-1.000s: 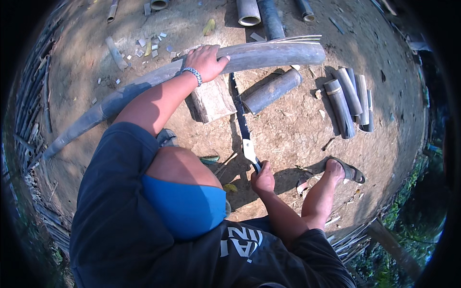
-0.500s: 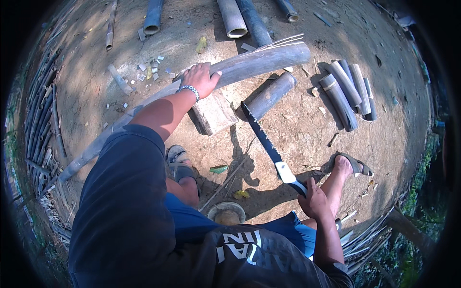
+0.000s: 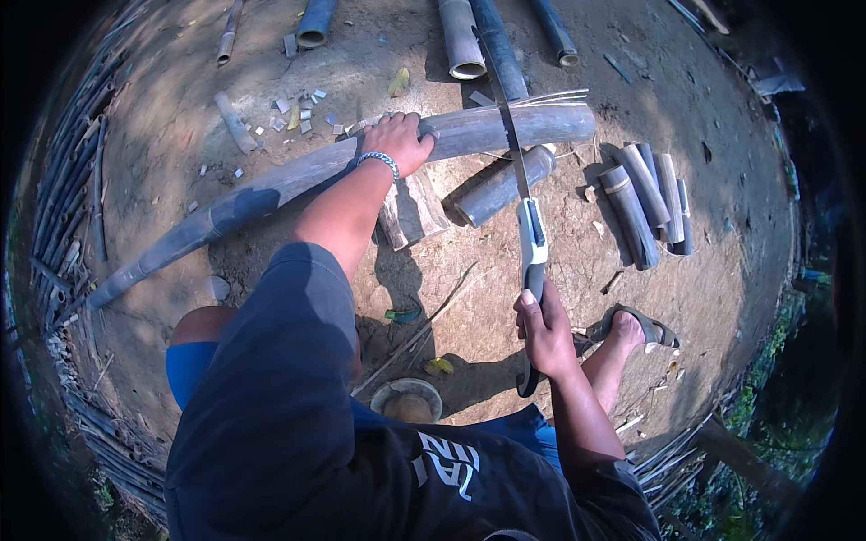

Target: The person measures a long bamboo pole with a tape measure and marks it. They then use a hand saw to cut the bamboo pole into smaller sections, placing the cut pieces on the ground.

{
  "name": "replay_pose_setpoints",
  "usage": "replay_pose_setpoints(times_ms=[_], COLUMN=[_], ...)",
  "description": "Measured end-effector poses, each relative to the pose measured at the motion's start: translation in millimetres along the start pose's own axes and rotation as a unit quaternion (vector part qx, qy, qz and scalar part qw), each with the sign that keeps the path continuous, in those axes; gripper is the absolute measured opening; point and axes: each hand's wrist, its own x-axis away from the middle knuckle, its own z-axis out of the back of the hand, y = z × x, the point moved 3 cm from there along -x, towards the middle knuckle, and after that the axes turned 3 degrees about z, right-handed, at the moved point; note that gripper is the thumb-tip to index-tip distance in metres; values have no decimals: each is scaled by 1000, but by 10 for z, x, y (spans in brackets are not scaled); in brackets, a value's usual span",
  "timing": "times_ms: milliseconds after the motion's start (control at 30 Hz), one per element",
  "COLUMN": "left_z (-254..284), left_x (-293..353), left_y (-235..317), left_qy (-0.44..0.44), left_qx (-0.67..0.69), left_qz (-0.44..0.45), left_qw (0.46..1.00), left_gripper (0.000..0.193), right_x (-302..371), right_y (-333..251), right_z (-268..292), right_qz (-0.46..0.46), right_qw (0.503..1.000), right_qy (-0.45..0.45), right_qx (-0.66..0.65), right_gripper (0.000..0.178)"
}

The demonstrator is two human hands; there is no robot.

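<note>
A long grey bamboo pole (image 3: 469,131) slants from the lower left up to the right, lying across a split wooden block (image 3: 417,215). My left hand (image 3: 397,144) presses on top of the pole above the block, fingers curled over it. In my right hand (image 3: 547,335) is a pruning saw (image 3: 532,236), gripped by its dark handle. Its blade points away from me and passes over the pole near the right end in this view; whether it touches cannot be told. Beneath that end, a short bamboo section (image 3: 507,185) lies on the ground.
Several cut bamboo lengths (image 3: 631,216) lie grouped at the right. Thick bamboo ends (image 3: 466,68) reach in from the far side. Stacked bamboo (image 3: 68,189) lines the left. Small chips (image 3: 302,115) litter the dirt beyond the pole. A round, rimmed object (image 3: 431,388) stands near my legs.
The saw has swung up from beside my right leg, so its blade now crosses over the pole. My left hand stays on the pole, and my left leg has shifted left.
</note>
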Motion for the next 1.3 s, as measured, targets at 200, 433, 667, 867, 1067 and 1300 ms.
replay_pose_setpoints(times_ms=[200, 433, 667, 867, 1067, 1300], left_z=[-30, -84, -52, -41, -38, -29], left_x=[2, -36, -64, -35, -32, -4], left_y=[32, -19, -15, -13, 11, 27], left_qy=[15, 37, 33, 58, 30, 46], left_qx=[17, 27, 14, 18, 17, 11], left_qz=[-8, -16, -22, -28, -18, -23], left_qw=[1000, 999, 999, 998, 999, 999], left_gripper=[53, 54, 46, 45, 45, 44], right_x=[-569, -449, -280, -237, -576, -311], right_y=[261, 436, 479, 489, 243, 409], right_z=[-655, -587, -625, -655, -732, -778], right_qz=[64, 45, 32, 22, -6, -9], right_qw=[990, 987, 987, 988, 983, 982], right_qy=[38, 21, 10, 22, 19, 30], right_qx=[121, 150, 156, 151, 180, 186], right_gripper=[42, 41, 45, 42, 41, 43])
